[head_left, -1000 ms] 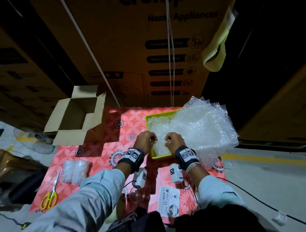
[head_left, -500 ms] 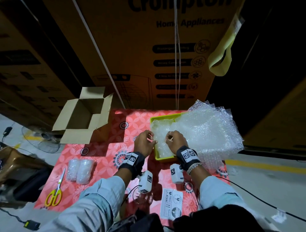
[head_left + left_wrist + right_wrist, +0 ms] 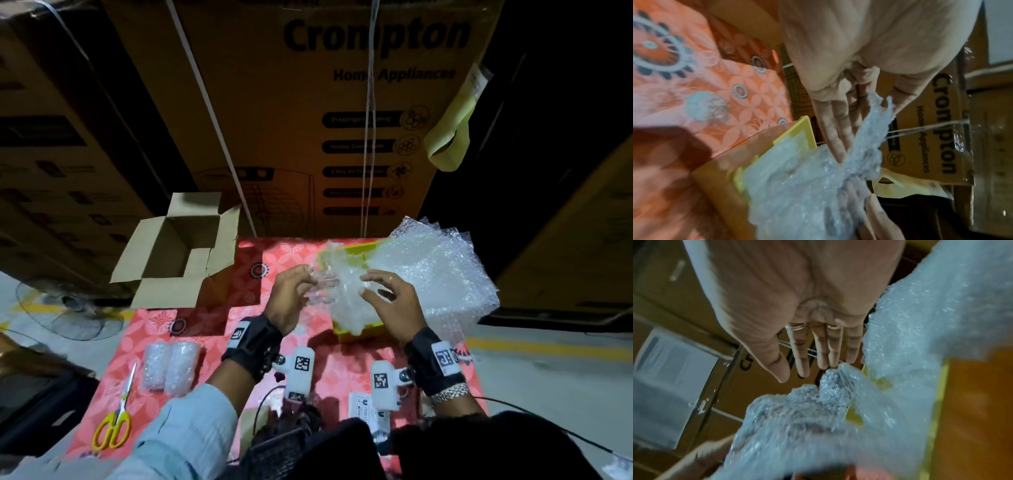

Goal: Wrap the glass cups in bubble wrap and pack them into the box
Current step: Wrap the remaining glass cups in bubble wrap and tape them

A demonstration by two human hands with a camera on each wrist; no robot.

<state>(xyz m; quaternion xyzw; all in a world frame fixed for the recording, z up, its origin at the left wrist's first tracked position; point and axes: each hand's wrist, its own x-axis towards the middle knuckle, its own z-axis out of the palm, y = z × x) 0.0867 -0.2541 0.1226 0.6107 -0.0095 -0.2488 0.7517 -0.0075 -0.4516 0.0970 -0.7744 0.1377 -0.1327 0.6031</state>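
My left hand (image 3: pixel 308 284) pinches the edge of a clear bubble wrap sheet (image 3: pixel 337 294) and holds it up over the near left corner of the yellow tray (image 3: pixel 359 334). In the left wrist view the sheet (image 3: pixel 865 146) runs between the thumb and fingers of the left hand (image 3: pixel 869 134). The right hand (image 3: pixel 368 282) hovers beside the sheet with fingers spread; in the right wrist view its fingertips (image 3: pixel 826 365) are at the sheet's top edge (image 3: pixel 834 378). Two wrapped cups (image 3: pixel 171 366) lie on the red tablecloth at left. The open cardboard box (image 3: pixel 178 253) stands at the back left.
A thick stack of bubble wrap (image 3: pixel 435 274) overhangs the tray and the table's right edge. Yellow scissors (image 3: pixel 114 425) lie at the near left. Fragile stickers (image 3: pixel 361 406) lie near my body. Large cartons (image 3: pixel 342 120) wall off the back.
Both hands rose from the tray. The left hand lifted one sheet off the pile, and the right hand went from a closed pinch to spread fingers.
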